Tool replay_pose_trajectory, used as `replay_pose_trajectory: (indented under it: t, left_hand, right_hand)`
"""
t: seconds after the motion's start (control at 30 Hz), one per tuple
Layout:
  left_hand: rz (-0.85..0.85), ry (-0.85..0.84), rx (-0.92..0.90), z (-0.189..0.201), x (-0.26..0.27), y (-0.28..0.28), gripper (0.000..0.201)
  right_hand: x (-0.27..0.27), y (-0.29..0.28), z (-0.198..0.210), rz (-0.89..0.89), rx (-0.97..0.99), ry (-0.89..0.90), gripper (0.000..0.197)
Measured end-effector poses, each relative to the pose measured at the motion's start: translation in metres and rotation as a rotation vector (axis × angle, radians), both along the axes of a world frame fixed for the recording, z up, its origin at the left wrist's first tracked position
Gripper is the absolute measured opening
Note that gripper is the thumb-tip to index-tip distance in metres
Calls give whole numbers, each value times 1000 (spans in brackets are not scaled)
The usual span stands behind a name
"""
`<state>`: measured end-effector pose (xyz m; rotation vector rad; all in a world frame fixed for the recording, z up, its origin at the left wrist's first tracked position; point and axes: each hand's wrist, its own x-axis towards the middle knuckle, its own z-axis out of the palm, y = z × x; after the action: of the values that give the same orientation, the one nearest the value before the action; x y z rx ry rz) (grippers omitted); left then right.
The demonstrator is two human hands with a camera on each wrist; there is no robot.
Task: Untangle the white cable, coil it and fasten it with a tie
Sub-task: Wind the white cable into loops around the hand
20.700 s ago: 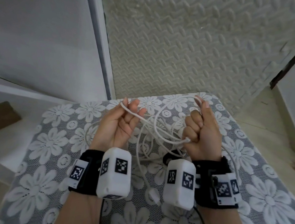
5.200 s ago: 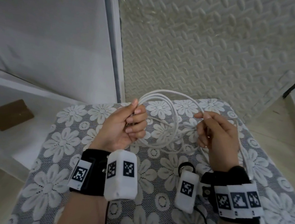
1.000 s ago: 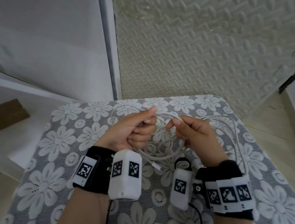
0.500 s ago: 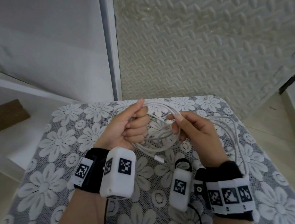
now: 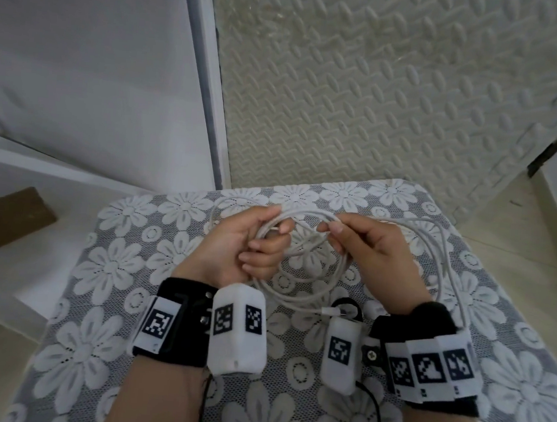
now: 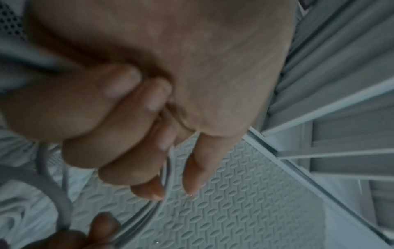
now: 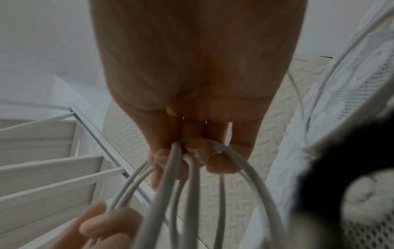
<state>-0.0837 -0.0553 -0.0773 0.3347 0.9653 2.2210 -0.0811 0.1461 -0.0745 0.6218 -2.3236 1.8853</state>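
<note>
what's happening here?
A person is coiling a thin white cable above a grey cloth with white lace flowers. The left hand grips the gathered loops; the right hand pinches a strand at the coil's top. More cable trails loose to the right. No tie is on it yet.

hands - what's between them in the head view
Only the white cable: its bunched strands bridge the gap from the left hand to the right hand, with the floral cloth behind. Head view shows it.
</note>
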Motion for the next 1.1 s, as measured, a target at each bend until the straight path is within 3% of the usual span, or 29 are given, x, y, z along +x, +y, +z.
replay_pose_trajectory:
  t: [0.13, 0.23, 0.7, 0.77, 0.93, 1.03, 1.1]
  left_hand:
    - [114, 94, -282, 1, 3, 9, 34]
    - [177, 134, -326, 4, 5, 10, 34]
    - [358, 54, -1, 10, 4, 6, 36]
    - [361, 50, 24, 10, 4, 6, 37]
    - [361, 29, 130, 10, 3, 0, 36]
    - [362, 32, 162, 8, 2, -2, 36]
    - [368, 35, 186, 7, 0, -3, 35]
  right_hand:
    - [2, -2, 1, 73, 37, -13, 18]
    - [3, -4, 3, 81, 21, -33, 18]
    - [3, -6, 1, 163, -66, -184, 14]
    - [3, -7, 2, 171, -144, -208, 5]
    - [1, -4, 5, 200, -312, -312, 44]
    - [-2, 1, 1, 78, -168, -323, 52]
    - [-3, 5, -4, -17, 7, -275, 46]
